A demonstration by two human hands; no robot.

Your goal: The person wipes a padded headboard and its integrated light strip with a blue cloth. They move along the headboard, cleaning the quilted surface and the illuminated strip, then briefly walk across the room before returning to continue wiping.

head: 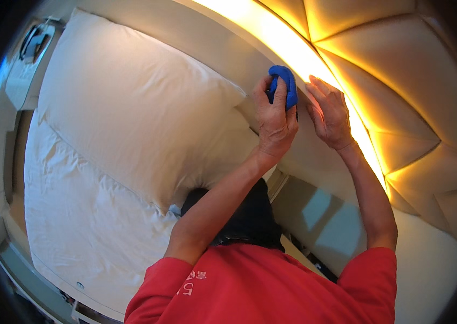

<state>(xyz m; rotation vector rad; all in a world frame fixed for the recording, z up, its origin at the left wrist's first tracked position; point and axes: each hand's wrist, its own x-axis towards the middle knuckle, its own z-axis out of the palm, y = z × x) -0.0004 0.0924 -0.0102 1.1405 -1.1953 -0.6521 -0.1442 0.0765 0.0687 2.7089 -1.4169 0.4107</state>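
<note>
My left hand (pixel 275 127) grips a folded blue cloth (pixel 290 90), thumb across it, above the bed's smooth headboard (pixel 248 52). Beside it my right hand (pixel 331 115) holds nothing; its fingers are slightly apart at the edge of the brightly lit ledge (pixel 269 28). Whether those fingertips touch the ledge is hard to tell. A large white pillow (pixel 143 97) lies on the bed to the left of both hands. My dark-trousered knee (pixel 196 196) presses against the pillow's near corner.
Padded wall panels (pixel 390 77) rise behind the glowing strip. Across the bed, a white bedside table (pixel 24 83) carries a dark object (pixel 36 42). Wrinkled white bedding (pixel 90 210) covers the mattress. Near my right arm stands a pale cabinet surface (pixel 418 251).
</note>
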